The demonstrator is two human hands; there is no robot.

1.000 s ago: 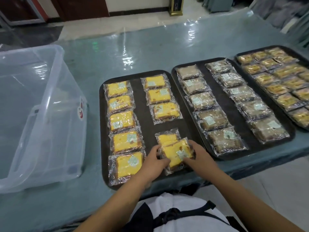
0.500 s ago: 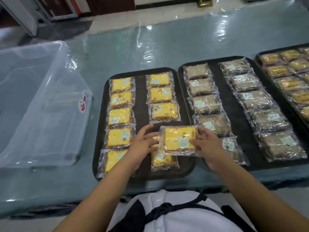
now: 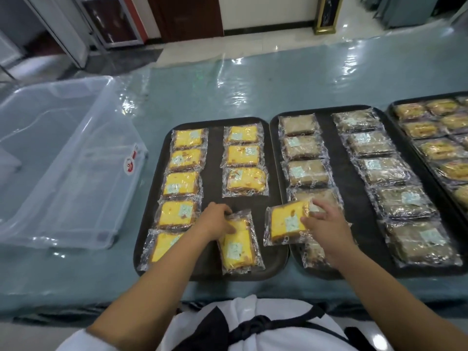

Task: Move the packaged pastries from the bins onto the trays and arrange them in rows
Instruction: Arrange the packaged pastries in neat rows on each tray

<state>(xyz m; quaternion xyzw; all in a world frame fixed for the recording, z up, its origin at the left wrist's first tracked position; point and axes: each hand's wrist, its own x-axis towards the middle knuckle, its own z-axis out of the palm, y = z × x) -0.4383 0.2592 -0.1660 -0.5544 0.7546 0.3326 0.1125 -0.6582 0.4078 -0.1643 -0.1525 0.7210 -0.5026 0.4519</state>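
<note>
A dark tray [image 3: 212, 158] in front of me carries wrapped yellow cake slices in two rows. My left hand [image 3: 215, 220] grips the top of a yellow slice [image 3: 236, 247] lying at the near end of the tray's right row. My right hand [image 3: 325, 222] holds another wrapped yellow slice [image 3: 286, 222] lifted over the tray's right edge, just above the gap in that row. A second tray [image 3: 352, 198] to the right holds two rows of brown wrapped pastries. A third tray [image 3: 430, 153] at far right has golden ones.
A clear plastic bin [image 3: 63, 160] with nothing visible inside stands on the left of the teal, plastic-covered table [image 3: 253, 87]. The trays sit side by side along the near table edge. Floor and door frames lie beyond the far edge.
The slice held by both hands now hangs from my right hand alone, shifted right over the tray's edge. My left hand dropped onto the slice lying at the near end of the row.
</note>
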